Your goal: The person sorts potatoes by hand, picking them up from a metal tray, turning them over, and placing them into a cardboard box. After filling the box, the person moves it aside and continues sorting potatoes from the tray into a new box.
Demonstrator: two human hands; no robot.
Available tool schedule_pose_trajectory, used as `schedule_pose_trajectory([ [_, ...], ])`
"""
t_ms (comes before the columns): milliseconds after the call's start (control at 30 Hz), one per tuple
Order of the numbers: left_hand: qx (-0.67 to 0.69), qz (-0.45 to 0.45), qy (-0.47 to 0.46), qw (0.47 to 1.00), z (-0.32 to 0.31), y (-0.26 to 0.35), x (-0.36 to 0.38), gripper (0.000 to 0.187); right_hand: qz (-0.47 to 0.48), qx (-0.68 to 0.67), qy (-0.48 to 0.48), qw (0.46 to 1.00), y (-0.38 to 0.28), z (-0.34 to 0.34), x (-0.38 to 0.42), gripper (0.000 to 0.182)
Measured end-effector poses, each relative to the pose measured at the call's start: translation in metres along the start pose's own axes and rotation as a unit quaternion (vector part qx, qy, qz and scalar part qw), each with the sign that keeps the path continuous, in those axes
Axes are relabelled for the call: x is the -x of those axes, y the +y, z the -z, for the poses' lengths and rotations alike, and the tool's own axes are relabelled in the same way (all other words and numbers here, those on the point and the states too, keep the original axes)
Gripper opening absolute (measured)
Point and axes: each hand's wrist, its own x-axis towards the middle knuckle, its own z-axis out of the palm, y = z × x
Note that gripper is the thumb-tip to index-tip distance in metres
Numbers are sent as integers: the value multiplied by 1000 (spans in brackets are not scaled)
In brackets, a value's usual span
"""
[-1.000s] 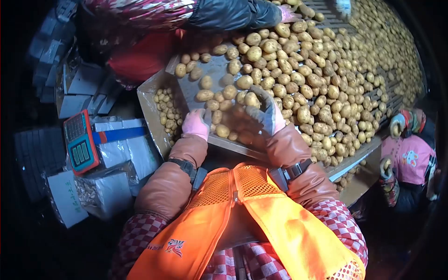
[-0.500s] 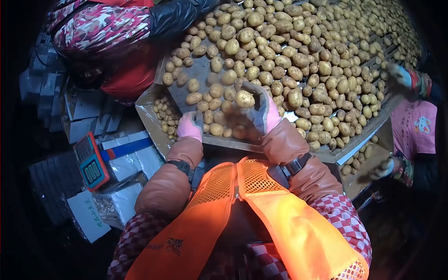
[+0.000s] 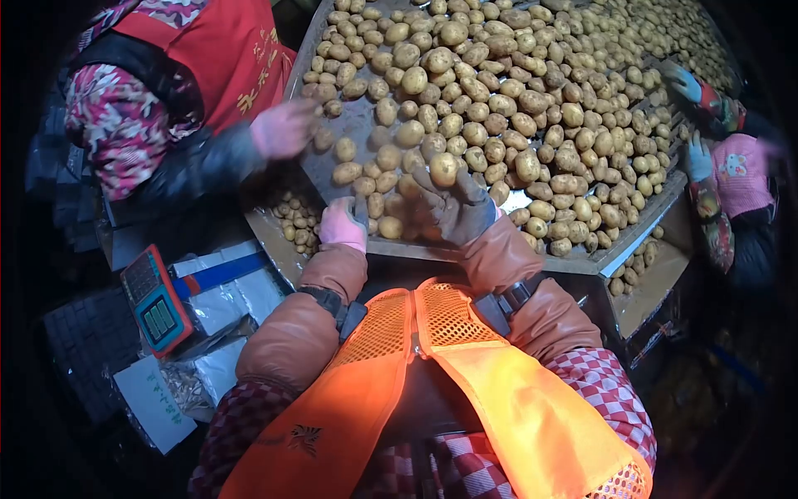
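Observation:
My right hand (image 3: 455, 208), in a glove with a dark grey palm, is turned palm up at the near edge of the sorting table. Its fingers and thumb are closed around a potato (image 3: 443, 170). Close to the table's near left corner is my left hand (image 3: 343, 223), in a pink glove with grey fingertips. Its fingers are curled together; what they hold, if anything, is hidden. Several loose potatoes (image 3: 388, 157) lie between and beyond my hands, some blurred. A large heap of potatoes (image 3: 532, 104) covers most of the table (image 3: 320, 170).
Left of me stand a scale (image 3: 156, 299) and wrapped boxes (image 3: 224, 291). Small potatoes (image 3: 298, 220) fill a carton below the table's left corner. Another carton (image 3: 665, 262) sits at the right. A co-worker's pink-gloved hand (image 3: 284, 129) reaches in from the left; another person's gloved hands (image 3: 698, 158) are at right.
My right hand has turned palm up, with the potato raised slightly. My left hand has barely moved. The left co-worker has swung a hand in over the table edge; the right person's lower hand has moved up.

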Motion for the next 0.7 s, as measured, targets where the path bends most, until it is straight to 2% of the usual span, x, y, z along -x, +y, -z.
schedule_pose_trajectory([
  [33, -4, 7, -8, 1000, 4, 4, 0, 25, -83, -141, -53, 985, -1, 7, 2, 56],
  [133, 7, -17, 18, 1000, 2, 3, 2, 28, -65, -129, 19, 989, 8, 31, 1, 57],
  [233, 10, -39, 34, 999, -2, -3, 3, 30, -78, -144, -37, 986, 15, 44, 0, 56],
  [300, 3, -40, 22, 999, -2, -2, 1, 31, -73, -84, -15, 994, 19, 48, 0, 54],
  [367, -5, -35, -1, 999, 3, 3, 0, 34, -43, 46, 31, 998, 15, 47, 11, 53],
  [433, -3, -38, -8, 999, 14, 10, 1, 34, 9, 245, 93, 965, -10, 11, 40, 53],
  [500, 2, -43, -16, 999, 16, 11, 1, 35, 20, 69, 113, 991, -29, 83, 48, 55],
  [533, 7, -46, -23, 999, 15, 9, -1, 35, 101, -3, 49, 994, -44, 103, 60, 58],
  [600, 16, -50, -30, 998, 13, 7, -2, 36, 189, -15, 92, 978, -64, 78, 80, 53],
  [700, 27, -47, -27, 998, 10, 6, 0, 34, 199, 149, 266, 931, -68, 69, 60, 53],
])
